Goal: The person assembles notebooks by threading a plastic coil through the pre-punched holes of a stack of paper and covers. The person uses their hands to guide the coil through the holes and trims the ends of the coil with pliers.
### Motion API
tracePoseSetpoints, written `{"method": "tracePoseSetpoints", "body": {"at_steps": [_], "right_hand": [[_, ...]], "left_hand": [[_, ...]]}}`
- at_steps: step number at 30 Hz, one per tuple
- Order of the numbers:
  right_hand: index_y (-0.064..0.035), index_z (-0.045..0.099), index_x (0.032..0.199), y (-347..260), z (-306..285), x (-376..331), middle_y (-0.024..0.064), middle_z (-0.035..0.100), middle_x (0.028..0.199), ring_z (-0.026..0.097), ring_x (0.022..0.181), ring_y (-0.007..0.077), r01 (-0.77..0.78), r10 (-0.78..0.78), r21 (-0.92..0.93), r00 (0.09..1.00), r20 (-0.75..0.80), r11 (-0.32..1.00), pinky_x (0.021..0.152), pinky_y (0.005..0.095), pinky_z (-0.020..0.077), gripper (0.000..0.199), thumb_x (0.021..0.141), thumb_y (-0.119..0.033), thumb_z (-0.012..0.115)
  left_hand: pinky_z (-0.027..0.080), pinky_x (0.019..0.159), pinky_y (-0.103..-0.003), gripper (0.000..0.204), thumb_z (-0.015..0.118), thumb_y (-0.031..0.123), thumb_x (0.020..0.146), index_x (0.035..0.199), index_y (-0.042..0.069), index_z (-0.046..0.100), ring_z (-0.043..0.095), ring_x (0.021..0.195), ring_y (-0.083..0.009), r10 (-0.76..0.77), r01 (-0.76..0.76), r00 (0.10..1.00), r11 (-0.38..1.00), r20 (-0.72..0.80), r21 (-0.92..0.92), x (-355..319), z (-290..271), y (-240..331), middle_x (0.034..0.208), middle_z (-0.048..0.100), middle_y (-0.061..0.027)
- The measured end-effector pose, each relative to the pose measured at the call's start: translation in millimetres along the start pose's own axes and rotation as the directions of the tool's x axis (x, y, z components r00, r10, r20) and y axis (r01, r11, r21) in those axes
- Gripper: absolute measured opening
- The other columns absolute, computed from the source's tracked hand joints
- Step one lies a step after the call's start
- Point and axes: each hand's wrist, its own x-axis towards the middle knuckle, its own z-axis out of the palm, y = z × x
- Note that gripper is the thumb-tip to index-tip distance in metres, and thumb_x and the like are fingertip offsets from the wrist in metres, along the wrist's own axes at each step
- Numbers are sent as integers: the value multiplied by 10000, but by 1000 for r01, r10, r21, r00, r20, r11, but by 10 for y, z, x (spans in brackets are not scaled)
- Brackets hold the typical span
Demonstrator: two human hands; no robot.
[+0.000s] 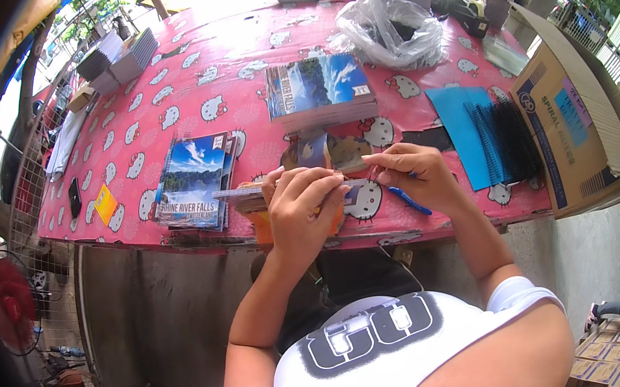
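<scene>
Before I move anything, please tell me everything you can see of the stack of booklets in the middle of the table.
The stack of booklets lies flat on the pink patterned table cover, piled fairly neatly. The top cover looks like printed paper or card: blue sky, white cloud and falling water, with pale lettering down its left side and a small white label near its near right corner. Pale page edges show at the front. Neither the left hand nor the right hand touches it.

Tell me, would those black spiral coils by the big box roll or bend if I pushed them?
The black coils look like thin, open loops, so they'd probably be light and springy. Being round, they might roll when pushed. Bunched closely beside the cardboard box, they could tangle together.
</scene>
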Motion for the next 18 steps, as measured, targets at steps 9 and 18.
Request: {"method": "tracePoseSetpoints", "body": {"at_steps": [9, 18], "right_hand": [[-78, 729, 927, -128, -10, 95, 73, 649, 825, 646, 728, 213, 139, -107, -137, 970, 217, 981, 647, 312, 505, 240, 693, -29, 743], [-79, 744, 821, -72, -24, 140, 41, 645, 805, 638, 731, 147, 122, -117, -6, 963, 241, 993, 636, 262, 508, 198, 652, 21, 771]], "left_hand": [[366, 900, -381, 217, 782, 144, 689, 886, 107, 700, 621, 930, -210, 160, -157, 986, 985, -40, 79, -370, 29, -5, 932, 668, -23], [372, 859, -353, 230, 798, 169, 683, 879, 103, 697, 617, 855, -184, 162, -157, 983, 985, -90, 69, -323, 61, -19, 869, 663, -8]]}}
